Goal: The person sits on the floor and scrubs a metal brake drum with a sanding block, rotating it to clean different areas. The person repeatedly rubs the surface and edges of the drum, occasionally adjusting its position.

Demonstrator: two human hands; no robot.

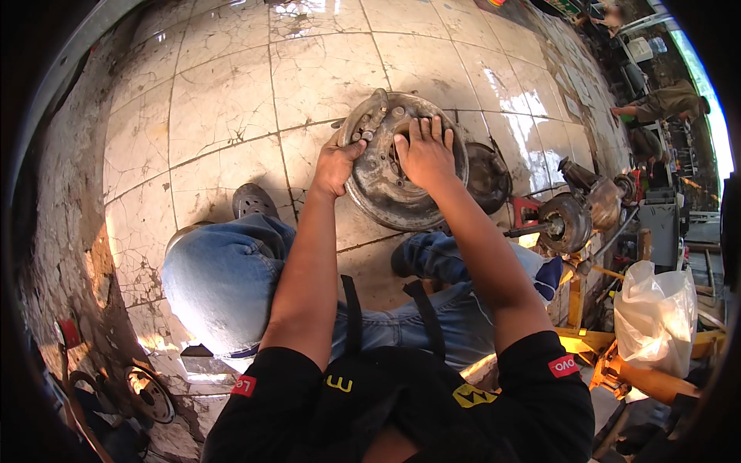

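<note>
A round rusty metal brake plate (374,189) lies flat on the cracked tile floor in front of my knees. A curved brake shoe (365,116) sits on its upper left rim. My left hand (336,163) grips the plate's left edge, thumb by the shoe's lower end. My right hand (425,151) rests palm-down on the plate's upper middle, fingers spread and pointing away from me. What lies under the right palm is hidden.
A dark brake drum (489,177) lies just right of the plate. Further right stands a wheel hub and axle (572,220) on a yellow jack stand (575,301), with a white plastic bag (656,316) nearby. Another person (664,102) crouches at the far right.
</note>
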